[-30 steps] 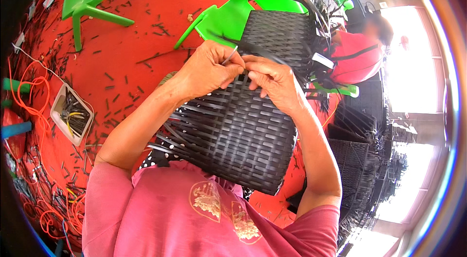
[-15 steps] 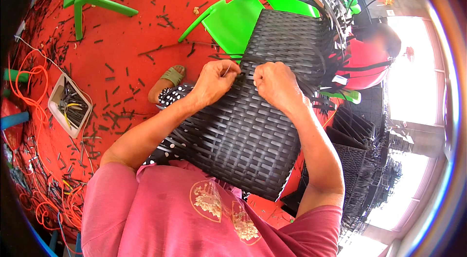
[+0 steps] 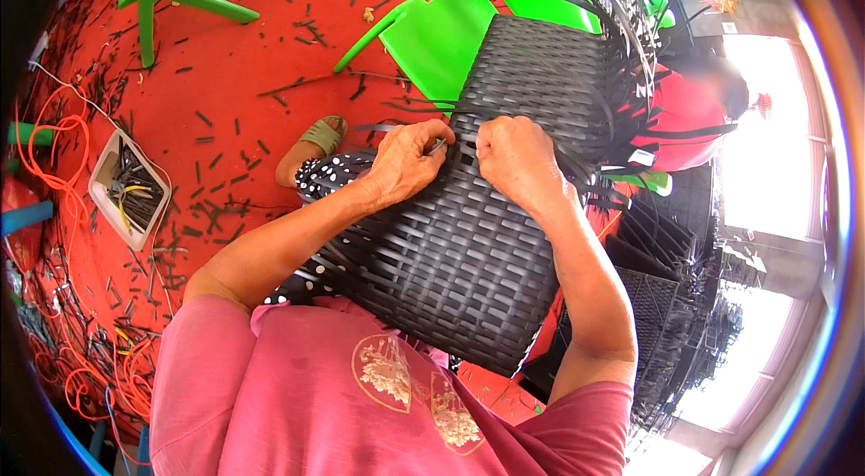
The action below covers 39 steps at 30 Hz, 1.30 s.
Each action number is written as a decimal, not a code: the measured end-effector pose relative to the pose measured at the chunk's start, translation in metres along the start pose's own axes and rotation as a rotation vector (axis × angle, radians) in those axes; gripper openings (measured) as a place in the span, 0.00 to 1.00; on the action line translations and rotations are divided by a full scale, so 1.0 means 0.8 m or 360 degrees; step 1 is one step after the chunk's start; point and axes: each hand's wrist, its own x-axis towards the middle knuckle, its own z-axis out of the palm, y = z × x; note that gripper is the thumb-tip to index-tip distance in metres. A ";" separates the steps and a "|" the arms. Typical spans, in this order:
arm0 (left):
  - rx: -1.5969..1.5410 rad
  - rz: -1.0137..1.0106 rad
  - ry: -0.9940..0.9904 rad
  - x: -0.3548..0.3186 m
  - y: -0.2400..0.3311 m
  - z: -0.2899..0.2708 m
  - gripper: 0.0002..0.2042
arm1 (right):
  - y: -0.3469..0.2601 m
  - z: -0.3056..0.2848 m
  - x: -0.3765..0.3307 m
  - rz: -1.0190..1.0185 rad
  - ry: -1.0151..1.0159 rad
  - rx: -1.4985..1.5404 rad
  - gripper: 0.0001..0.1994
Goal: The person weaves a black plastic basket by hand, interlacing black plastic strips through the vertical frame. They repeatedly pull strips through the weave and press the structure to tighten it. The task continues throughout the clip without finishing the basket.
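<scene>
With our left hand [image 3: 410, 159] we are pinching a slim grey piece [image 3: 438, 146], fingertips together, over the black rectangular panel of woven strips [image 3: 468, 246] lying across our lap. Our right hand [image 3: 520, 154] is resting at its weave, fingers curled together; what they are gripping, we cannot tell.

Head cam: left fisheye of the pair, looking down past the shirt [image 3: 360, 417], 6 o'clock. Close on left hand [image 3: 410, 156] at 11, right hand [image 3: 518, 156] at 1; windows [image 3: 770, 133] bend near the rim, 3.
</scene>
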 end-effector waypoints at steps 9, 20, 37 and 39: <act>0.0143 -0.0005 -0.0198 0.010 0.004 -0.009 0.07 | 0.014 0.016 0.004 -0.0047 0.0016 0.0364 0.07; -0.0418 -0.0159 -0.0071 0.021 -0.018 0.008 0.09 | 0.005 0.008 0.001 0.0117 -0.0058 0.0483 0.06; 0.0407 0.0300 -0.0603 0.030 0.002 -0.029 0.13 | 0.017 0.006 -0.010 0.0031 0.0024 0.0527 0.10; -0.0667 -0.0455 -0.0736 0.024 0.004 -0.026 0.13 | 0.015 0.005 -0.011 0.0082 -0.0005 0.0617 0.10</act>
